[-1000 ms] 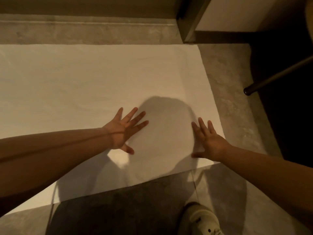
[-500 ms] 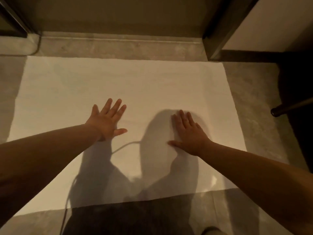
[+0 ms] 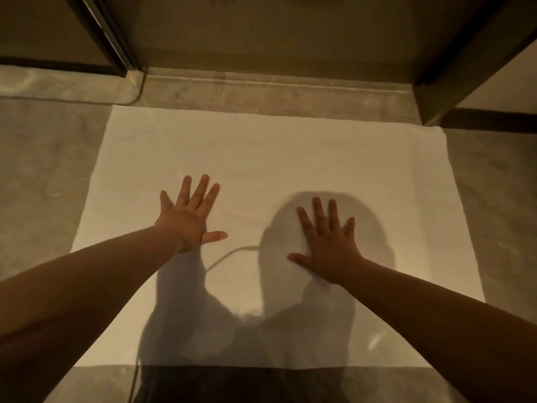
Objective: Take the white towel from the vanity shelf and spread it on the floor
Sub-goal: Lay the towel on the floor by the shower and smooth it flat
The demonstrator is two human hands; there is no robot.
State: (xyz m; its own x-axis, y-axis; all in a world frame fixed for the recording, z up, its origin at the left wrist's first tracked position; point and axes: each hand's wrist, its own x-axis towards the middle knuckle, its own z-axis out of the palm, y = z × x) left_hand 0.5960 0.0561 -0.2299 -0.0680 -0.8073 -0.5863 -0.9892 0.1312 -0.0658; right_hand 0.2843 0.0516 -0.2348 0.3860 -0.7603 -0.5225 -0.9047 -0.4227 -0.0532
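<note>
White towel [image 3: 290, 158] lies unfolded flat on the stone floor [image 3: 43, 170] as the left hand [image 3: 189, 219] and right hand [image 3: 331, 251] press it with palms down, fingers splayed, grip holding nothing, apparently smoothing; the likely next move: lifting off without rumpling it.

White towel [image 3: 261, 158], flat and seemingly smooth on grey floor [image 3: 43, 175].

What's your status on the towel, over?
Left hand and right hand open, flat on white towel. Towel spread on floor. Nothing in the way.
</note>
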